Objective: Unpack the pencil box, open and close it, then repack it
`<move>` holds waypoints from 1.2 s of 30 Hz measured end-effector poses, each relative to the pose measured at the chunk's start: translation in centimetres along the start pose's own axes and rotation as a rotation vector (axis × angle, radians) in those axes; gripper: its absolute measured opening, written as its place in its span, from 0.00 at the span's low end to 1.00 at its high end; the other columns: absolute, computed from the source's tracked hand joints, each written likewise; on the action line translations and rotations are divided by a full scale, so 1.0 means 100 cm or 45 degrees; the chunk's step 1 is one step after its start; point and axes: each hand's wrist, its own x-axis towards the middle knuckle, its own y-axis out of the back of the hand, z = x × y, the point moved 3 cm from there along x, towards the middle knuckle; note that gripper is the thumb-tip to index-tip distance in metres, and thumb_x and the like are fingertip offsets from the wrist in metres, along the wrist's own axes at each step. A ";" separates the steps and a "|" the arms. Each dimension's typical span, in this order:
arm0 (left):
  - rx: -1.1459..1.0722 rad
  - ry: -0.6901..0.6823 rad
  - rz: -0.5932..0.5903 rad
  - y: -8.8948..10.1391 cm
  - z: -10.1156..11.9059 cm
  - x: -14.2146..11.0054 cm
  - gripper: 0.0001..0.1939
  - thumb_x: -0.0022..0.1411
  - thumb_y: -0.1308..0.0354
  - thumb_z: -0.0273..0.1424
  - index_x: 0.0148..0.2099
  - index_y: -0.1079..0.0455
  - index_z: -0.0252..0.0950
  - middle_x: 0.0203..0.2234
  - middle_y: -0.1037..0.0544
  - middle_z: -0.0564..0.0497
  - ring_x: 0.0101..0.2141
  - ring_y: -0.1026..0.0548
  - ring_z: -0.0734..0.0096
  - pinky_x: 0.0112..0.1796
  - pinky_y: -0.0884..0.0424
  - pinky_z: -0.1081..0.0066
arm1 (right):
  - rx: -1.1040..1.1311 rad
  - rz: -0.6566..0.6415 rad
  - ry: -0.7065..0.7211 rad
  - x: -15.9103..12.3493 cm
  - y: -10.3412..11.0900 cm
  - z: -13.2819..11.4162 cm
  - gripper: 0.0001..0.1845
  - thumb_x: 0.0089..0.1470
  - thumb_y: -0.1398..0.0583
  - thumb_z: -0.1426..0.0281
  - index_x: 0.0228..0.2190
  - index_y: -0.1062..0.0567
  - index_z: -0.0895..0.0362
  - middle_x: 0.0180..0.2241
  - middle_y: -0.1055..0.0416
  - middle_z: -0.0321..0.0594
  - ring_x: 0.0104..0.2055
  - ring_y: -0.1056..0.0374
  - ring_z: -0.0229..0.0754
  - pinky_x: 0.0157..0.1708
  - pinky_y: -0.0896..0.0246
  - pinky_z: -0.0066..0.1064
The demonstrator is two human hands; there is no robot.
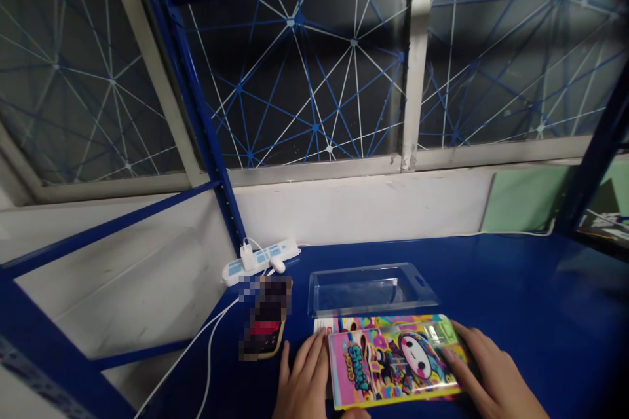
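Note:
A flat, brightly coloured cartoon-printed case (393,363) lies in front of me at the desk's near side, a white-faced character on its pink and yellow lid. Under its far edge a similarly printed card (363,322) sticks out. My left hand (304,376) is at the case's left end, fingers together along the side and thumb tip at the near edge. Around the right end, my right hand (491,373) has its thumb on top and fingers behind. Just beyond lies a clear plastic blister shell (366,291), touched by neither hand.
A phone (268,321), partly blurred out, lies left of the case. Behind it a white power strip (260,262) has a charger plugged in, and white cables (209,353) trail forward. Blue metal frame posts (216,144) stand before the windows. A green panel (528,200) leans at the back right.

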 end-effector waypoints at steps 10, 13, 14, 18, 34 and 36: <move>-0.418 0.277 -0.112 0.018 0.017 0.006 0.67 0.43 0.25 0.37 0.74 0.66 0.45 0.66 0.37 0.40 0.64 0.37 0.41 0.63 0.50 0.37 | -0.248 0.065 0.331 0.004 0.004 -0.025 0.24 0.61 0.43 0.52 0.56 0.30 0.43 0.57 0.29 0.43 0.58 0.34 0.57 0.55 0.43 0.54; -0.561 0.420 -0.114 0.030 0.025 0.010 0.67 0.42 0.25 0.30 0.74 0.64 0.46 0.63 0.33 0.42 0.62 0.35 0.44 0.63 0.45 0.42 | -0.287 0.026 0.497 0.014 0.003 -0.059 0.22 0.62 0.42 0.53 0.56 0.31 0.42 0.55 0.27 0.40 0.56 0.32 0.55 0.57 0.48 0.58; -0.594 0.461 -0.114 0.032 0.026 0.011 0.67 0.41 0.25 0.29 0.74 0.64 0.46 0.62 0.32 0.42 0.61 0.35 0.45 0.63 0.44 0.44 | -0.286 0.000 0.543 0.018 0.000 -0.071 0.22 0.62 0.42 0.53 0.55 0.30 0.43 0.53 0.26 0.40 0.55 0.31 0.55 0.57 0.47 0.58; -0.638 0.519 -0.128 0.030 0.024 0.011 0.68 0.38 0.25 0.28 0.74 0.62 0.44 0.58 0.29 0.41 0.60 0.34 0.44 0.62 0.42 0.45 | -0.259 -0.115 0.614 0.030 -0.013 -0.109 0.19 0.63 0.42 0.55 0.51 0.27 0.49 0.45 0.24 0.42 0.45 0.28 0.52 0.48 0.37 0.50; -0.731 0.600 -0.098 0.043 0.033 0.014 0.63 0.43 0.28 0.27 0.74 0.60 0.45 0.53 0.29 0.45 0.55 0.28 0.55 0.56 0.33 0.63 | -0.208 -0.097 0.589 0.037 -0.022 -0.119 0.12 0.69 0.51 0.66 0.42 0.28 0.52 0.38 0.29 0.43 0.42 0.32 0.47 0.42 0.35 0.41; -0.718 0.581 -0.113 0.044 0.032 0.015 0.63 0.43 0.28 0.28 0.74 0.60 0.44 0.53 0.29 0.45 0.55 0.28 0.55 0.56 0.33 0.63 | -0.205 -0.105 0.581 0.037 -0.024 -0.119 0.11 0.68 0.51 0.68 0.42 0.29 0.52 0.39 0.29 0.43 0.42 0.33 0.47 0.43 0.35 0.41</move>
